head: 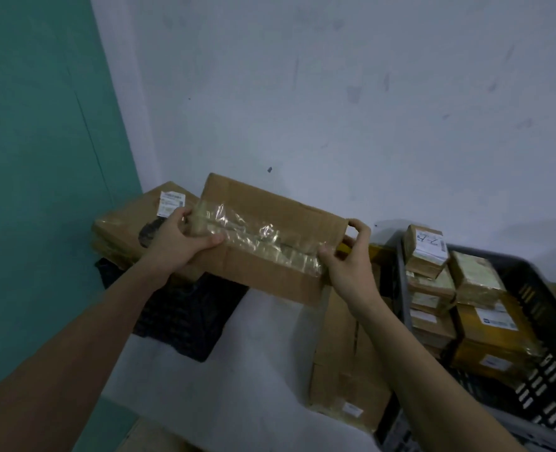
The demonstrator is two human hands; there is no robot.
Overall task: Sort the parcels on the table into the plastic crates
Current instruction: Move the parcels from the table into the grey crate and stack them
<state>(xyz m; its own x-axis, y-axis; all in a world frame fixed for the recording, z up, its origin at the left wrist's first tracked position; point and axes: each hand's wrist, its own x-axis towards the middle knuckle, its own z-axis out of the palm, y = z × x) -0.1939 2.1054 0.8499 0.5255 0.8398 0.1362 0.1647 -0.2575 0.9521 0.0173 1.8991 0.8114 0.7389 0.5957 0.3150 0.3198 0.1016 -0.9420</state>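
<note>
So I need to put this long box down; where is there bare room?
Bare white surface lies between the black crate on the left and the stacked cartons. The grey crate of small parcels looks crowded; both hands grip the long box.

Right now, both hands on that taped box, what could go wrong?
1. The left hand and right hand grip the long cardboard box partly on glossy tape, so it may slip.
2. The box hangs tilted over a stack of flat parcels; lowering it could knock that stack.
3. The dark crate at right looks crowded with small parcels; little room remains.
</note>
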